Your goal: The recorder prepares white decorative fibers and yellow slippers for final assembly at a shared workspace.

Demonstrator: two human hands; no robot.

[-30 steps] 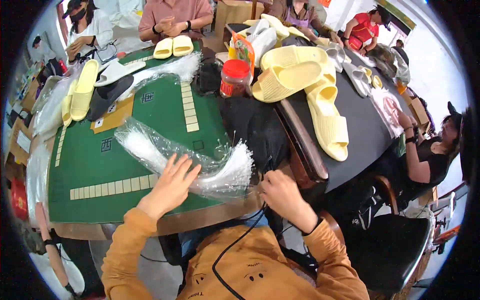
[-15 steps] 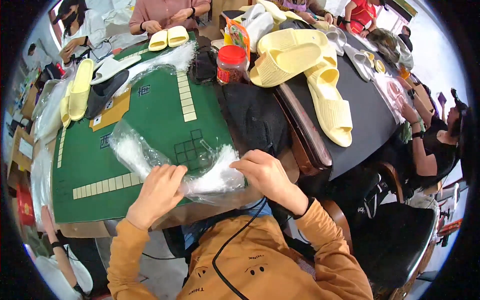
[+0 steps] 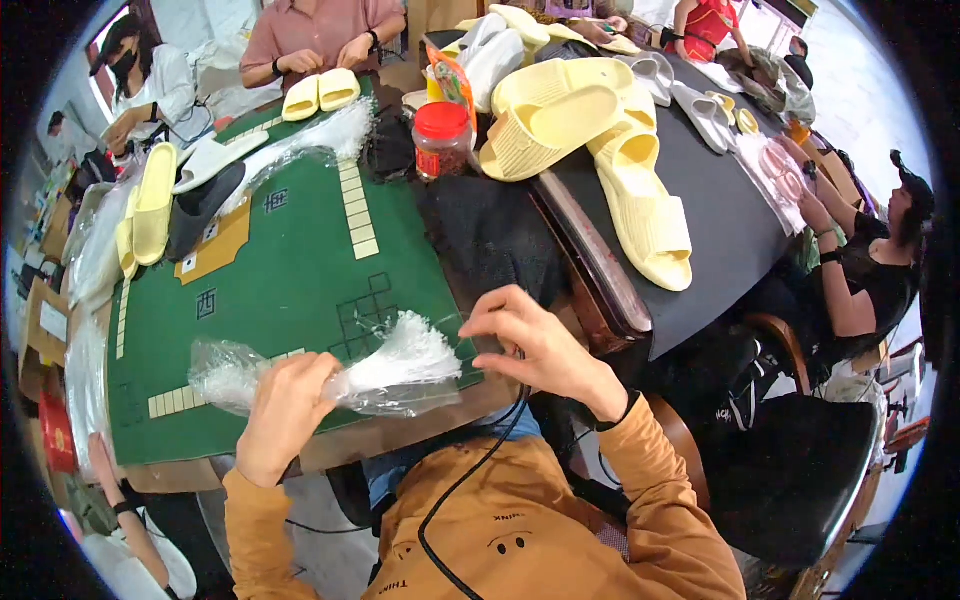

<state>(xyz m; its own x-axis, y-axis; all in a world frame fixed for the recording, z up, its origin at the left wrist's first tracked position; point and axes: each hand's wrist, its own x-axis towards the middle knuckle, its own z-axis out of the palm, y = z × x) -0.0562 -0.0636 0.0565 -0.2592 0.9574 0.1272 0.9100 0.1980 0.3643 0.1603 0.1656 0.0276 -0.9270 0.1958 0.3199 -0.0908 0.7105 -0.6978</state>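
A bundle of thin white plastic strands lies partly inside a clear plastic bag at the table's near edge. My left hand is closed around its middle, bag and strands together. The strands fan out loose at the right end. Just right of those loose ends is my right hand, its thumb and forefinger apart, touching neither the bundle nor the table. I make out nothing held between its fingers.
The green mat carries a second strand bundle, yellow slippers and a dark slipper. Farther right stand a red-lidded jar and more yellow slippers. A black chair is at my right; other people work around the tables.
My right hand has come away from the strand ends and its fingers have parted. My left hand and the bundle have shifted slightly left and nearer to me.
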